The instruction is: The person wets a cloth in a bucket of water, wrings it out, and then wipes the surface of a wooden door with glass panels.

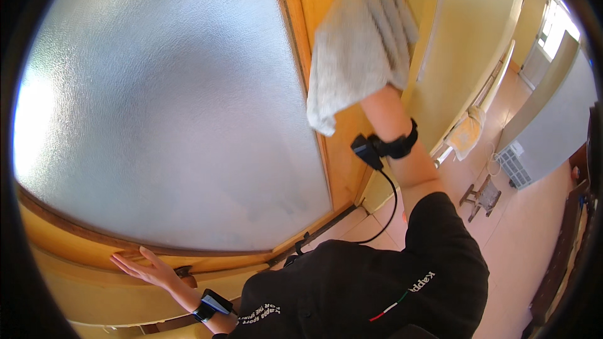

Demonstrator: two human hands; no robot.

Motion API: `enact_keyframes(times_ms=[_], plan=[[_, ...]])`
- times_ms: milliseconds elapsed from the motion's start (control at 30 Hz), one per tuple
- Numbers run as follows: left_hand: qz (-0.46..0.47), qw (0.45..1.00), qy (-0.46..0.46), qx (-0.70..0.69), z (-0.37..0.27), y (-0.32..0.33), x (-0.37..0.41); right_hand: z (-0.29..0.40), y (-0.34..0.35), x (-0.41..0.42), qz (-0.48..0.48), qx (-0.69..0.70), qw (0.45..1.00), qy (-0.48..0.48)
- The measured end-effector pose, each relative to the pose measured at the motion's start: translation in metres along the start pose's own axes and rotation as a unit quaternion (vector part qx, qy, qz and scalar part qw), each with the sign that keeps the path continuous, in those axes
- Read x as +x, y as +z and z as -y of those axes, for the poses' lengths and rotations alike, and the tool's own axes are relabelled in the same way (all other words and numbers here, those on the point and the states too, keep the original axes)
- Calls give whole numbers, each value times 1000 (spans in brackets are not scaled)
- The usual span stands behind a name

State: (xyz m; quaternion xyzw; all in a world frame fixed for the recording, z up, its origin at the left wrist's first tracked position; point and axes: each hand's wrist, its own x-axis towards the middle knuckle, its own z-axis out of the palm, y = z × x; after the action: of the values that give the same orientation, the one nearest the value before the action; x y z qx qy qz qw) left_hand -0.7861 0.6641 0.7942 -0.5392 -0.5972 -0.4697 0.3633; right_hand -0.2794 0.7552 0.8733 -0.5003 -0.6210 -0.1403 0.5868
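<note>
A grey cloth point(360, 47) covers my raised right hand and lies over the wooden frame point(348, 169) beside a large frosted glass pane point(188, 117). Only the bare wrist and forearm show below the cloth, with a black strap device and cable on the wrist; the fingers are hidden. My left hand point(146, 266) is at the lower left, palm up and fingers spread, near the wooden edge below the glass. It holds nothing. Whether it touches the wood cannot be told.
A yellow wall point(466, 33) runs along the right of the frame. A yellow-and-white cloth point(466, 132) hangs over a rail there. Farther right, a small folding stool point(483, 197) stands on the tiled floor point(504, 240) near a tall pale appliance point(541, 122).
</note>
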Motion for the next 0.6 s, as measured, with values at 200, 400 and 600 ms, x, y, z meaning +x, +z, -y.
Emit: enact_keyframes(times_ms=[200,400,600], plan=[[-10,1000,-9,3,-5,2,1,-16,14,-35,-32,78,995,53],[-21,1000,0,16,-2,5,0,-66,31,-207,-58,-171,983,4],[-20,1000,7,15,4,11,-3,-76,14,-235,-17,-185,982,25]])
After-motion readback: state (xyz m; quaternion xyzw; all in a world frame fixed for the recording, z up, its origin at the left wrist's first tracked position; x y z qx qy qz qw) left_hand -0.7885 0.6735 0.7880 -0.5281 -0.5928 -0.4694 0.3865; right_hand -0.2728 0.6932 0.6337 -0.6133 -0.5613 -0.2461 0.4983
